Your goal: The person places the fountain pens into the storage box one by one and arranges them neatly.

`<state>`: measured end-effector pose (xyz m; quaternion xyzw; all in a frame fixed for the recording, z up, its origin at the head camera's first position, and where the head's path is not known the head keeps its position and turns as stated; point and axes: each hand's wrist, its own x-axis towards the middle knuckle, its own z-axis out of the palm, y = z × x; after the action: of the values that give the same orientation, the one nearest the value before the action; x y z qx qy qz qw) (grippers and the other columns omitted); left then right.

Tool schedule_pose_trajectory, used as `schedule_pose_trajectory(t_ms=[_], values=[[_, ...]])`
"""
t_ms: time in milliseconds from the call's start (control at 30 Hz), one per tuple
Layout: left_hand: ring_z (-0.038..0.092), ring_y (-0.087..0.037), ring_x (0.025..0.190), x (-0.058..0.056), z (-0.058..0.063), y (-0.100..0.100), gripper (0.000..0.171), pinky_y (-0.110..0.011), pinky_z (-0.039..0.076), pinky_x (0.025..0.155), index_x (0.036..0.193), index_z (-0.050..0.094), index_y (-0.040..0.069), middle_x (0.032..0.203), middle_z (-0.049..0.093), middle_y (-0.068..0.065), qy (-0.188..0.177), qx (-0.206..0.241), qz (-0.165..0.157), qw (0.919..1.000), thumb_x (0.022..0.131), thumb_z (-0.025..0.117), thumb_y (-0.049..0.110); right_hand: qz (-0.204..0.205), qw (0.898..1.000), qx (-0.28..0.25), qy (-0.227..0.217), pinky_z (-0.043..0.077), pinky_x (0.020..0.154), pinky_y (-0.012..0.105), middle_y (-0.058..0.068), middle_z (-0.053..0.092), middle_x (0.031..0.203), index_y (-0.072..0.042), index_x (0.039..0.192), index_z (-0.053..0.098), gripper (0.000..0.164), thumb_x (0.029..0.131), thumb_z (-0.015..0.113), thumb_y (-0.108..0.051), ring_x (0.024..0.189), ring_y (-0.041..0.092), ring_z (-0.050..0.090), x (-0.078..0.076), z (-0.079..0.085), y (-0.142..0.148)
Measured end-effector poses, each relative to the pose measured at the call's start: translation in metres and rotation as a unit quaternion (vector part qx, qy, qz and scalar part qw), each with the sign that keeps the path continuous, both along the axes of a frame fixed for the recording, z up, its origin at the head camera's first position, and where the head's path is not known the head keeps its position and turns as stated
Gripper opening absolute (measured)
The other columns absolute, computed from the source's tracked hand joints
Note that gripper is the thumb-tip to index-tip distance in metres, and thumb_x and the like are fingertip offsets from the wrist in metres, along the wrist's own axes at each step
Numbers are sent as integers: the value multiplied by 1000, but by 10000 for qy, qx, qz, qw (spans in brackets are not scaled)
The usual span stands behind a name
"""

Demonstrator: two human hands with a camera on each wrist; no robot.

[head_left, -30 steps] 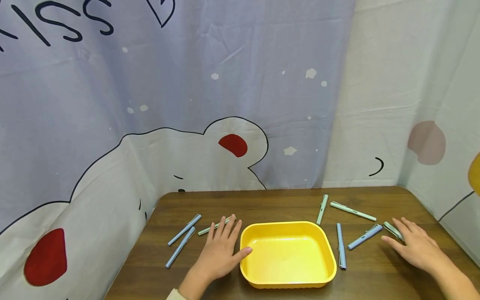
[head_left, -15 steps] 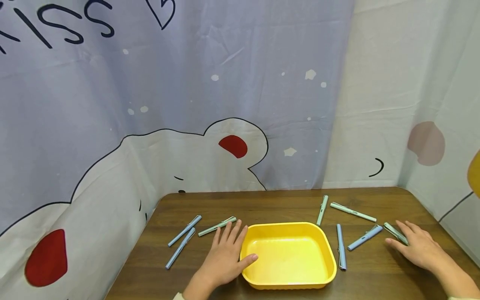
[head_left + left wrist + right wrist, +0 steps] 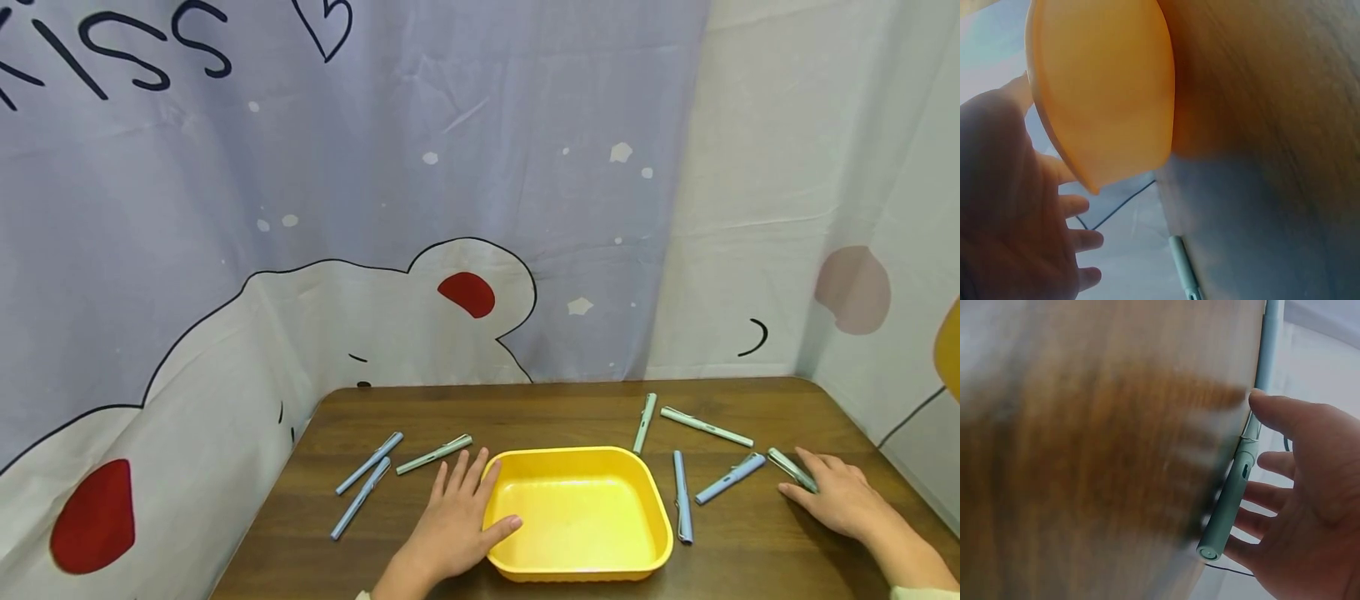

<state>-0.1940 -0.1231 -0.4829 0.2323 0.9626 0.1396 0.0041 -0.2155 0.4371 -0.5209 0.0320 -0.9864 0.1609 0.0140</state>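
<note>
Brown wooden table (image 3: pixel 540 417) is bearing a yellow tray (image 3: pixel 581 518), its glossy floor catching light. Left hand (image 3: pixel 453 521) is lying at the tray's left rim, fingers straight, spread (contact unclear). Right hand (image 3: pixel 843 500) is staying loose-fingered, ungripping, beside a green pen (image 3: pixel 791 469); seven other pens (image 3: pixel 730 478) are lying outside the tray.

In the head view one word can be read, "Kiss" (image 3: pixel 70 60), in dark letters on the hanging cloth (image 3: pixel 525 117), towards ten o'clock. Its first letter is partly cut by the view's left edge, and the lettering climbs towards two o'clock. At three o'clock from the last letter, a dark outlined heart (image 3: pixel 324 32) stands on the same cloth. In the right wrist view the green pen (image 3: pixel 1227 503) bears a round mark (image 3: pixel 1209 553) on its seven-o'clock end, too small to make out
</note>
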Motion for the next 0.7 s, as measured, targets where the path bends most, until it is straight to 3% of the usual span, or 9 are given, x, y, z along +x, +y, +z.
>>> schedule_pose_trajectory(t_ms=[433, 700], values=[[16, -41, 154, 2, -4, 0, 83, -66, 13, 120, 162, 27, 16, 168, 21, -13, -44, -41, 55, 10000, 99, 42, 68, -200, 9997, 59, -135, 39, 81, 76, 43, 42, 121, 17, 134, 45, 73, 102, 56, -48, 107, 64, 36, -4, 3, 2], [16, -42, 154, 4, -4, 0, 83, -67, 13, 119, 161, 29, 15, 168, 21, -14, -51, -13, 66, 10000, 99, 43, 68, -190, 9997, 69, 143, 41, 77, 65, 38, 49, 109, 14, 128, 54, 57, 101, 62, -35, 100, 58, 42, -6, 6, -2]])
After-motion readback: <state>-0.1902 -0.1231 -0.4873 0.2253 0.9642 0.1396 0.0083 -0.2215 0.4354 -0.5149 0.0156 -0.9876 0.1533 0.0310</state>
